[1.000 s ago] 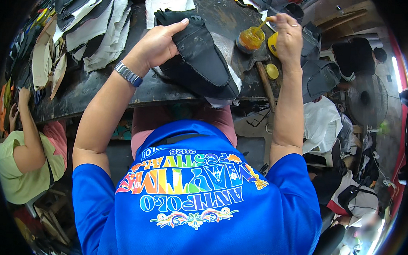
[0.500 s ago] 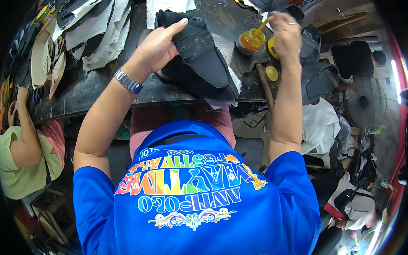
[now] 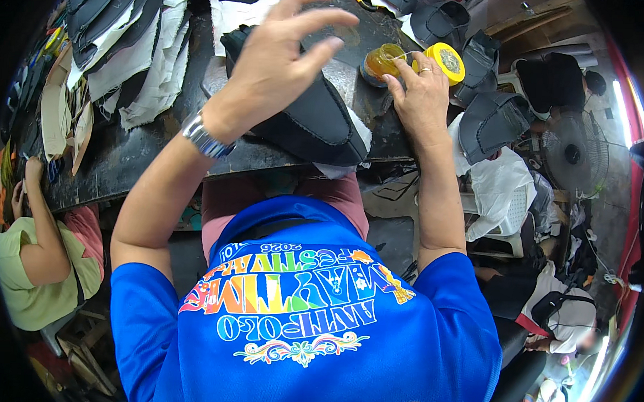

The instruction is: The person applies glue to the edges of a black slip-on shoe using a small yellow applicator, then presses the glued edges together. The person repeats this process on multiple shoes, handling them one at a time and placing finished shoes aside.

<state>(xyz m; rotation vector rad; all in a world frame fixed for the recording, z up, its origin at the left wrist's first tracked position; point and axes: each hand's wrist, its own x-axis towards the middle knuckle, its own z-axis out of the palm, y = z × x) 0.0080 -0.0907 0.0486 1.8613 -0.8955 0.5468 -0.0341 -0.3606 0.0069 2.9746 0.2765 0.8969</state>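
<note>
The shoe lies on the tabletop, toe at the near edge, seemingly for easy reach. The left hand, spread and gripping nothing, hides part of it. The right hand is at the jar, handily near; whether it grips anything, I cannot tell. The yellow tub and black uppers crowd that side.

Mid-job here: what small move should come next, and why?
Perhaps lower the left hand to steady the black shoe piece: that hand appears raised above it, spread open, grasping nothing visible, while the right hand is beside the amber jar.
</note>
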